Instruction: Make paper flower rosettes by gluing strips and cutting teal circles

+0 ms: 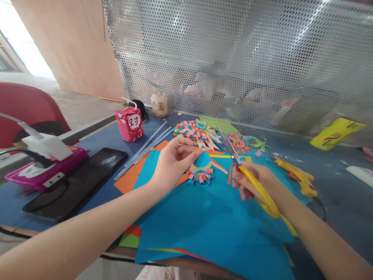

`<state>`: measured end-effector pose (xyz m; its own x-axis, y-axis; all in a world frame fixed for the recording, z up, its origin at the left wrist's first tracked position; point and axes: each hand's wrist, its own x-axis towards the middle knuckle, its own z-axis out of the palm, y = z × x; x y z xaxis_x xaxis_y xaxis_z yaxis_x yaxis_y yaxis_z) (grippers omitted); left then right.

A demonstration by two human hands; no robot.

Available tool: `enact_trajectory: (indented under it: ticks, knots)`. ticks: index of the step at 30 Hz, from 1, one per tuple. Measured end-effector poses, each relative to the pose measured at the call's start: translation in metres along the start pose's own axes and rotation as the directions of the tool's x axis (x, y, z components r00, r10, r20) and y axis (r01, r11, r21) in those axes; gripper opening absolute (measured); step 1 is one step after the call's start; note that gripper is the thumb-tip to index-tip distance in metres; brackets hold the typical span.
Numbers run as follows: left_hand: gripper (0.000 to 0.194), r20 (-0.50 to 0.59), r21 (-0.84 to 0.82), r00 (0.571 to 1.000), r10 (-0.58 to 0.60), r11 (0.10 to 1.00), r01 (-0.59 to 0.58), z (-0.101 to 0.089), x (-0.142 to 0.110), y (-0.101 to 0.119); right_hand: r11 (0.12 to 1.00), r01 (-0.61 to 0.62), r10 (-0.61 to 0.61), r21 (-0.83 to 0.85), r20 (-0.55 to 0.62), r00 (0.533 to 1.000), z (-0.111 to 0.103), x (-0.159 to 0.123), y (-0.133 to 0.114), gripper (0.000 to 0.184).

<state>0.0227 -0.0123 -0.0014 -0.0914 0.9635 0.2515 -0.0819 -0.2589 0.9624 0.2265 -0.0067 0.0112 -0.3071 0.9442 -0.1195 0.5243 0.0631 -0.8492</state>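
My left hand [176, 159] pinches the edge of a small blue paper circle [203, 160] between thumb and fingers. Below that circle, a fringed paper flower [201, 174] in pink, orange and blue lies on the blue paper sheets [201, 217]. In my right hand [253, 179] are scissors with yellow handles [259, 190], their blades slightly apart and pointing away from me. Farther back is a pile of finished-looking fringed paper rosettes [196, 130] with pale ribbon-like tails. Paper scraps [237, 143] are heaped to its right.
A yellow glue gun [297, 177] lies at right. Clear glue sticks [145, 146] and a red drink box [129, 123] stand or lie left, near a black phone [75, 182] and a purple power strip [48, 167]. A jar [159, 104] is by the perforated metal screen [180, 46].
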Motion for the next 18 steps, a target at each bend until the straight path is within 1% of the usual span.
enact_trajectory:
  ticks: [2, 4, 6, 8, 9, 11, 13, 14, 15, 16, 18]
  knots:
    - [0.023, 0.111, 0.038, 0.994, -0.021, 0.999, 0.017, 0.005, -0.003, -0.006, 0.992, 0.055, -0.057, 0.114, 0.016, 0.998, 0.007, 0.003, 0.002, 0.033]
    - [0.022, 0.218, 0.094, 0.976, -0.020, 0.996, -0.001, 0.011, -0.007, -0.013, 0.978, 0.099, -0.106, 0.185, 0.026, 0.994, 0.013, 0.005, 0.005, 0.031]
    - [0.019, 0.292, 0.184, 0.957, 0.003, 0.981, -0.059, 0.015, -0.011, -0.018, 0.971, 0.132, -0.141, 0.201, 0.029, 0.990, 0.018, 0.005, 0.008, 0.027]
    - [0.017, 0.327, 0.291, 0.944, 0.045, 0.946, -0.145, 0.016, -0.012, -0.018, 0.969, 0.166, -0.173, 0.181, 0.025, 0.985, 0.020, 0.005, 0.010, 0.023]
    - [0.018, 0.334, 0.343, 0.940, 0.073, 0.919, -0.193, 0.014, -0.012, -0.017, 0.969, 0.186, -0.191, 0.164, 0.019, 0.981, 0.019, 0.005, 0.011, 0.022]
    - [0.026, 0.346, 0.449, 0.928, 0.138, 0.844, -0.293, 0.009, -0.011, -0.012, 0.968, 0.213, -0.213, 0.132, -0.016, 0.977, 0.015, 0.006, 0.011, 0.020]
    - [0.041, 0.379, 0.554, 0.907, 0.186, 0.739, -0.383, 0.004, -0.008, -0.008, 0.970, 0.222, -0.215, 0.102, -0.073, 0.974, 0.009, 0.008, 0.010, 0.019]
    - [0.043, 0.400, 0.599, 0.897, 0.189, 0.687, -0.412, 0.001, -0.007, -0.007, 0.971, 0.220, -0.209, 0.096, -0.107, 0.972, 0.005, 0.010, 0.010, 0.019]
    - [0.039, 0.427, 0.628, 0.886, 0.179, 0.647, -0.433, 0.000, -0.007, -0.006, 0.972, 0.216, -0.201, 0.096, -0.140, 0.969, 0.002, 0.013, 0.011, 0.019]
    - [0.030, 0.455, 0.641, 0.876, 0.162, 0.623, -0.448, -0.001, -0.006, -0.005, 0.972, 0.211, -0.191, 0.102, -0.173, 0.966, -0.002, 0.016, 0.011, 0.020]
    - [0.011, 0.495, 0.633, 0.858, 0.141, 0.618, -0.467, -0.001, -0.007, -0.004, 0.970, 0.207, -0.173, 0.127, -0.238, 0.956, -0.010, 0.022, 0.013, 0.024]
